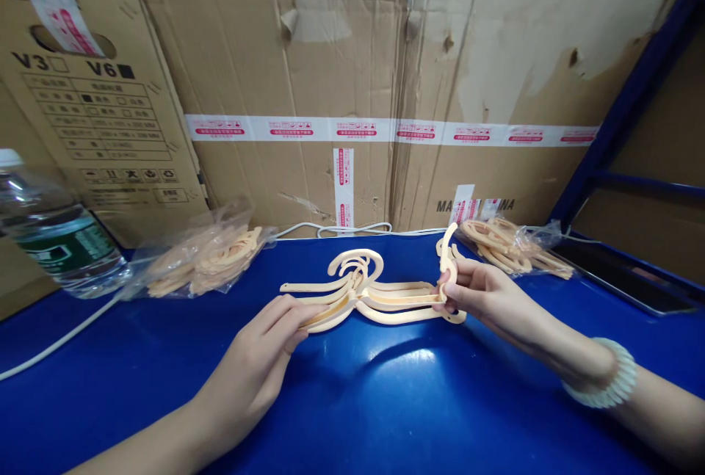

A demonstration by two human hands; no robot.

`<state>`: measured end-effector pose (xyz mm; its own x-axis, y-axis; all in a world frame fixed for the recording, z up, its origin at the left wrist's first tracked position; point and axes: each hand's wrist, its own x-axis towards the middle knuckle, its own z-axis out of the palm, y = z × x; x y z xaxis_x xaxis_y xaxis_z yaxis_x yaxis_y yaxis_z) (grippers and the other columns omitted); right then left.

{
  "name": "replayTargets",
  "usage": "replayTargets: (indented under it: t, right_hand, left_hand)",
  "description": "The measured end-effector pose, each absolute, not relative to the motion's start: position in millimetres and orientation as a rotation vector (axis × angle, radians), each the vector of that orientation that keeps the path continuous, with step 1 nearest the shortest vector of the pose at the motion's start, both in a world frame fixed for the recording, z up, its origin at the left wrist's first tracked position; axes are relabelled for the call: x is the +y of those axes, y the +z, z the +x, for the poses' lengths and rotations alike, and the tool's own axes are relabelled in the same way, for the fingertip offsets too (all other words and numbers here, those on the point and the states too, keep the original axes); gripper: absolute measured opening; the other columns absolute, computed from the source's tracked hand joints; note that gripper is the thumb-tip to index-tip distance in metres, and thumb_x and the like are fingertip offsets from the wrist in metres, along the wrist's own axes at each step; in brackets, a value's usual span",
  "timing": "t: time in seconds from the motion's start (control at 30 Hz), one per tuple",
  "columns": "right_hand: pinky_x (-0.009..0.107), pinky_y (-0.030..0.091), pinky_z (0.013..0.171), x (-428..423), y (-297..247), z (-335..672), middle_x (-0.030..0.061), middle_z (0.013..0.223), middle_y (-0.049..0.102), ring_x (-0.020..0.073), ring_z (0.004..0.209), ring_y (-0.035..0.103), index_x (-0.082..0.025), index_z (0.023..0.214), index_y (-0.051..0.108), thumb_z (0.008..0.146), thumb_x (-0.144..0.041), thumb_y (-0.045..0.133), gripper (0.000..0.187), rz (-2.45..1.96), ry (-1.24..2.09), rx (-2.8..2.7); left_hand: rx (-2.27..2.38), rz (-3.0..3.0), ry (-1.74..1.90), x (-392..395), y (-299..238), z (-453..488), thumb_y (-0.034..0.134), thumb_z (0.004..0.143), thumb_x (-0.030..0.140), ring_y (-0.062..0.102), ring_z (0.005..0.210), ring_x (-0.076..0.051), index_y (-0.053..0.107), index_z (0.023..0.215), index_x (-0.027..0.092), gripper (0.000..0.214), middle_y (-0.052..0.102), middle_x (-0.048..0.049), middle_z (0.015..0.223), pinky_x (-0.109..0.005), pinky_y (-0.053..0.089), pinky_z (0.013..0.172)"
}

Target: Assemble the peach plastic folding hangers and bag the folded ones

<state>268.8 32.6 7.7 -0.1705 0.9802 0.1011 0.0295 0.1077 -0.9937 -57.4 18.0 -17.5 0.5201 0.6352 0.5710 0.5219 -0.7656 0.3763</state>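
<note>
Peach-coloured plastic clothes hangers [405, 300] lie close together in the middle, their curled hooks [363, 263] pointing up and away from me. My left hand [275, 343] is closed around the left arm of the front hanger, thumb and fingers pinching it. At the other end, my right hand [468, 291] pinches the right arm's tip between thumb and fingers. A curved peach piece [449, 244] rises upright from those right fingertips; whether it is joined to the hanger cannot be made out. The fingers hide both arm ends in part.
Clear bags of hangers lie at the back left [220, 258] and back right [504, 244]. A water bottle [66, 240] stands far left beside a white cable [66, 346]. A dark flat device [622, 277] rests at right on the blue table [352, 416]. Cardboard [308, 78] walls the back.
</note>
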Motion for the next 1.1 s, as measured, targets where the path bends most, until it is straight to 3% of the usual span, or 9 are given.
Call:
replayTargets:
  t: [0.83, 1.0, 1.1]
  right_hand:
    - [0.028, 0.053, 0.058, 25.6, 13.3, 265.3, -0.0004, 0.067, 0.060, 0.0155, 0.058, 0.062, -0.020, 0.073, 0.056, 0.069, -0.048, 0.082, 0.039, -1.041, 0.992, -1.475]
    - [0.028, 0.051, 0.066, 29.9, 10.7, 267.4, 0.0003, 0.079, 0.062, 0.0151, 0.070, 0.060, -0.021, 0.085, 0.061, 0.073, -0.041, 0.081, 0.031, -0.944, 1.085, -1.385]
    - [0.029, 0.050, 0.074, 34.0, 9.4, 271.0, 0.0020, 0.089, 0.062, 0.0161, 0.080, 0.059, -0.022, 0.089, 0.064, 0.072, -0.039, 0.083, 0.030, -0.939, 1.098, -1.291]
  left_hand:
    - [1.068, 2.625, 1.071, 16.7, -16.1, -55.6, 0.035, 0.100, 0.016, 0.062, 0.108, -0.018, 0.052, 0.127, 0.026, 0.033, 0.064, -0.0056, 0.119, -0.027, 0.050, 0.093]
    - [1.158, 2.650, 1.131, 16.3, -14.8, -56.6, 0.050, 0.096, 0.024, 0.066, 0.107, -0.020, 0.050, 0.125, 0.025, 0.029, 0.068, -0.0050, 0.116, -0.028, 0.054, 0.091]
    - [1.189, 2.602, 1.151, 18.8, -14.7, -58.3, 0.049, 0.097, 0.027, 0.068, 0.105, -0.021, 0.054, 0.121, 0.025, 0.024, 0.069, -0.0056, 0.113, -0.029, 0.055, 0.089]
